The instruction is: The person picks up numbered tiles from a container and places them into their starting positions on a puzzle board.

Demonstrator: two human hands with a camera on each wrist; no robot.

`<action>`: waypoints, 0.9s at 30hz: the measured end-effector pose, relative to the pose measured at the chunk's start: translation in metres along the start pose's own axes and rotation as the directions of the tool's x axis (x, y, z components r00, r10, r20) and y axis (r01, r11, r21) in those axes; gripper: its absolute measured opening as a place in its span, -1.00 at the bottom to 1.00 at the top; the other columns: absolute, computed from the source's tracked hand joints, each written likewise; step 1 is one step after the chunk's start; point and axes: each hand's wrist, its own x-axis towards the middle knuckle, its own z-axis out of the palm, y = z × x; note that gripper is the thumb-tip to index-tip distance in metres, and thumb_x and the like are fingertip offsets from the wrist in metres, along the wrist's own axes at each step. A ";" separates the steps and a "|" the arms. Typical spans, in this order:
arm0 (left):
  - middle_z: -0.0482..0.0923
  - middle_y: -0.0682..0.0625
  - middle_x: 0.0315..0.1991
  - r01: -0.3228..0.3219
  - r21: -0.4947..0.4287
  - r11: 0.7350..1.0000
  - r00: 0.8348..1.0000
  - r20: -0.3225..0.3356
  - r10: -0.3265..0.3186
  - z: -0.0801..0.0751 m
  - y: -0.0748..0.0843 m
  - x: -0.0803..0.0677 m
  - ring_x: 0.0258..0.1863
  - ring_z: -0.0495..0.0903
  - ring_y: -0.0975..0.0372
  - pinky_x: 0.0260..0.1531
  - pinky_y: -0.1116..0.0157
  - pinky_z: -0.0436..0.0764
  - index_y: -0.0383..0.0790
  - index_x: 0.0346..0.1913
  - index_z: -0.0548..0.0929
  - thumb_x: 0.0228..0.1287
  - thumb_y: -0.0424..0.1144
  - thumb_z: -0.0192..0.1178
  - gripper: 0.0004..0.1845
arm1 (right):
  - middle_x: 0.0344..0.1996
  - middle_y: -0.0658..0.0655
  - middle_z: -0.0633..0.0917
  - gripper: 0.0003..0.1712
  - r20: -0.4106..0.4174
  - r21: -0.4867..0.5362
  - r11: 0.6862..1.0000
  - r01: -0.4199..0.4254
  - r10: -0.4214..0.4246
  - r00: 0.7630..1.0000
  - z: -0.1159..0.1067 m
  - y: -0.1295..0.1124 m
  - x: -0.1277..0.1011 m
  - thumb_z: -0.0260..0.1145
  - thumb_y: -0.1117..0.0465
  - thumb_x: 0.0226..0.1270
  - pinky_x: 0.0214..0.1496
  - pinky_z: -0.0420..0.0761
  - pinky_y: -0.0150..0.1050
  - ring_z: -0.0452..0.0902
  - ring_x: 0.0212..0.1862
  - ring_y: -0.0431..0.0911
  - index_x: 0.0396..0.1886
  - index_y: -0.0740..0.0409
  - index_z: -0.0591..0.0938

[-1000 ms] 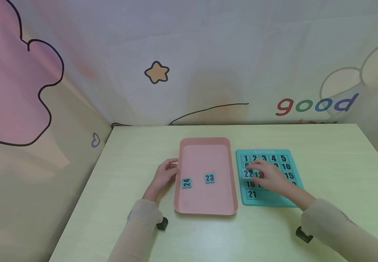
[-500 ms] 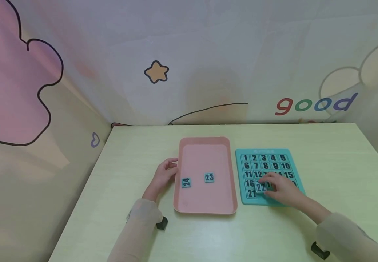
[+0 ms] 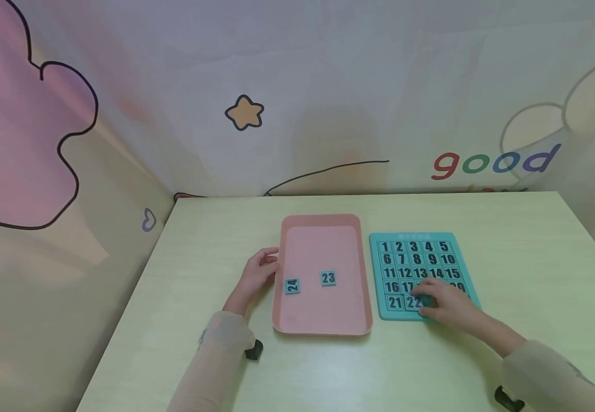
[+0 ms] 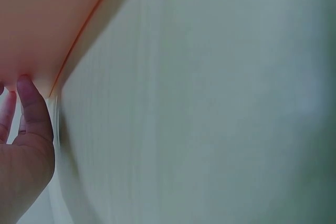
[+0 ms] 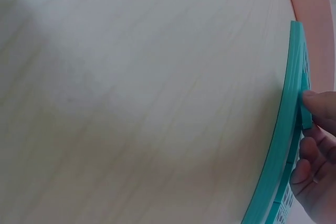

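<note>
My right hand [image 3: 446,303] is over the lower part of a teal number board [image 3: 390,316], its thumb and fingers pinching the number 22 tile [image 3: 413,303]. That tile lies in the bottom row, right beside the 21 tile [image 3: 394,302]. In the right wrist view the thumb is on the tile's [image 5: 306,113] edge, and the tile looks slightly raised at one end. Fingers hide part of the lower rows. My left hand [image 3: 257,276] touches the left side of a pink tray [image 3: 323,320] with its fingertips; in the left wrist view they meet the tray's outer wall [image 4: 47,35].
Inside the tray lie a 23 tile [image 3: 328,278] and a 24 tile [image 3: 292,286] turned sideways. The tray stands left of the board with a narrow gap between. A printed backdrop [image 3: 328,86] rises behind the pale table [image 3: 215,223].
My right hand has brought the 22 tile from the board's upper left down to the bottom row, next to 21, and turned it level. The left hand has stayed at the tray.
</note>
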 end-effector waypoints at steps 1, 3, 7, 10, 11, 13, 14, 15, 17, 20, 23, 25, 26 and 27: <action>0.45 -0.10 -0.13 0.001 0.001 1.000 1.000 0.000 -0.001 0.000 0.000 0.000 -0.30 0.45 0.20 -0.33 0.40 0.50 -0.10 0.08 0.44 0.13 -0.33 0.09 -0.60 | -0.26 0.04 0.57 -0.69 0.000 -0.008 1.000 0.001 -0.001 1.000 0.000 0.000 0.001 0.35 0.28 -0.09 -0.25 0.50 -0.24 0.45 -0.26 -0.15 -0.23 0.16 0.61; 0.46 -0.09 -0.13 0.003 0.008 1.000 1.000 -0.002 -0.003 0.000 0.000 0.001 -0.29 0.45 0.20 -0.32 0.40 0.50 -0.10 0.08 0.44 0.13 -0.33 0.09 -0.60 | -0.28 0.02 0.56 -0.69 0.011 -0.016 1.000 0.007 -0.007 1.000 0.001 0.000 0.002 0.34 0.28 -0.08 -0.25 0.50 -0.24 0.45 -0.27 -0.15 -0.23 0.16 0.61; 0.45 -0.09 -0.12 0.008 0.018 1.000 1.000 -0.009 -0.008 0.000 0.000 0.001 -0.29 0.45 0.20 -0.33 0.41 0.49 -0.10 0.08 0.44 0.12 -0.33 0.08 -0.60 | -0.30 0.00 0.53 -0.69 0.037 -0.022 1.000 0.004 -0.003 0.999 0.001 -0.002 0.006 0.34 0.29 -0.08 -0.32 0.47 -0.33 0.40 -0.32 -0.20 -0.23 0.16 0.62; 0.45 -0.09 -0.13 0.009 0.017 1.000 1.000 -0.014 -0.009 -0.001 0.001 0.001 -0.30 0.45 0.20 -0.34 0.41 0.49 -0.10 0.08 0.44 0.12 -0.34 0.08 -0.60 | -0.32 0.00 0.52 -0.68 0.050 -0.018 1.000 -0.009 0.010 0.999 0.000 -0.004 0.007 0.34 0.29 -0.09 -0.37 0.43 -0.38 0.36 -0.35 -0.22 -0.23 0.17 0.62; 0.45 -0.09 -0.13 0.010 0.016 1.000 1.000 -0.014 -0.009 -0.001 0.001 0.001 -0.31 0.45 0.20 -0.34 0.41 0.49 -0.11 0.07 0.45 0.12 -0.34 0.08 -0.60 | -0.32 0.00 0.51 -0.68 0.054 -0.016 1.000 -0.011 0.012 0.998 0.000 -0.005 0.007 0.35 0.29 -0.09 -0.37 0.42 -0.39 0.36 -0.35 -0.22 -0.22 0.17 0.62; 0.45 -0.08 -0.14 0.012 0.013 1.000 1.000 -0.013 -0.012 -0.001 0.001 0.001 -0.31 0.45 0.20 -0.34 0.41 0.49 -0.10 0.07 0.45 0.12 -0.34 0.09 -0.61 | -0.33 0.00 0.51 -0.67 0.058 -0.015 1.000 -0.017 0.018 0.998 0.000 -0.005 0.007 0.35 0.28 -0.10 -0.38 0.42 -0.39 0.35 -0.35 -0.22 -0.22 0.17 0.62; 0.45 -0.09 -0.14 0.008 0.014 1.000 1.000 -0.013 -0.008 -0.001 0.001 0.001 -0.31 0.45 0.20 -0.34 0.41 0.49 -0.11 0.07 0.45 0.13 -0.34 0.08 -0.61 | -0.33 -0.01 0.51 -0.67 0.059 -0.018 1.000 -0.019 0.020 0.998 0.000 -0.006 0.007 0.35 0.27 -0.10 -0.38 0.42 -0.39 0.35 -0.35 -0.21 -0.22 0.17 0.62; 0.45 -0.09 -0.14 0.009 0.013 1.000 1.000 -0.012 -0.009 -0.001 0.001 0.000 -0.31 0.45 0.20 -0.34 0.41 0.49 -0.11 0.07 0.45 0.13 -0.34 0.08 -0.61 | -0.34 -0.01 0.50 -0.66 0.061 -0.020 1.000 -0.020 0.021 0.998 0.000 -0.006 0.007 0.36 0.26 -0.10 -0.38 0.41 -0.39 0.35 -0.35 -0.21 -0.22 0.17 0.62; 0.45 -0.09 -0.14 0.010 0.012 1.000 1.000 -0.012 -0.010 -0.001 0.002 0.000 -0.30 0.44 0.20 -0.33 0.41 0.49 -0.11 0.07 0.45 0.13 -0.34 0.08 -0.61 | -0.34 -0.01 0.50 -0.66 0.063 -0.026 0.999 -0.024 0.025 0.998 0.000 -0.006 0.008 0.36 0.24 -0.10 -0.39 0.41 -0.39 0.35 -0.36 -0.22 -0.22 0.17 0.63; 0.45 -0.10 -0.14 0.007 0.011 1.000 1.000 -0.010 -0.007 -0.001 0.001 0.000 -0.29 0.44 0.20 -0.33 0.40 0.49 -0.12 0.08 0.44 0.13 -0.35 0.08 -0.61 | -0.35 -0.01 0.50 -0.66 0.066 -0.029 0.999 -0.021 0.023 0.998 0.000 -0.006 0.009 0.36 0.22 -0.09 -0.42 0.38 -0.41 0.34 -0.38 -0.22 -0.22 0.17 0.62; 0.45 -0.09 -0.14 0.008 0.010 1.000 1.000 -0.009 -0.007 -0.001 0.001 0.000 -0.30 0.45 0.20 -0.33 0.40 0.50 -0.13 0.08 0.44 0.12 -0.34 0.09 -0.60 | -0.36 -0.01 0.49 -0.68 0.049 -0.032 0.999 -0.014 0.016 0.999 -0.003 -0.009 0.013 0.34 0.21 -0.07 -0.45 0.37 -0.42 0.33 -0.40 -0.22 -0.23 0.16 0.63; 0.45 -0.10 -0.14 0.005 0.013 1.000 1.000 -0.007 -0.005 0.000 0.001 0.000 -0.30 0.45 0.20 -0.33 0.40 0.50 -0.13 0.07 0.44 0.12 -0.35 0.09 -0.60 | -0.37 0.00 0.50 -0.69 0.032 -0.023 1.000 -0.007 0.007 0.999 -0.006 -0.011 0.016 0.33 0.21 -0.05 -0.45 0.36 -0.42 0.33 -0.41 -0.21 -0.22 0.16 0.63; 0.45 -0.09 -0.14 0.006 0.014 1.000 1.000 -0.007 -0.006 0.000 0.001 0.000 -0.31 0.45 0.20 -0.33 0.41 0.50 -0.12 0.07 0.45 0.12 -0.34 0.09 -0.60 | -0.37 0.00 0.50 -0.69 0.020 -0.019 1.000 -0.001 0.002 1.000 -0.008 -0.013 0.018 0.33 0.21 -0.04 -0.44 0.37 -0.42 0.34 -0.41 -0.20 -0.21 0.16 0.63; 0.45 -0.09 -0.14 0.004 0.017 1.000 1.000 -0.006 -0.004 0.000 0.000 0.000 -0.31 0.45 0.20 -0.33 0.41 0.50 -0.12 0.07 0.45 0.12 -0.34 0.09 -0.60 | -0.37 0.01 0.51 -0.69 0.007 -0.014 1.000 0.004 -0.004 1.000 -0.009 -0.014 0.020 0.33 0.22 -0.03 -0.44 0.37 -0.41 0.34 -0.40 -0.20 -0.21 0.16 0.62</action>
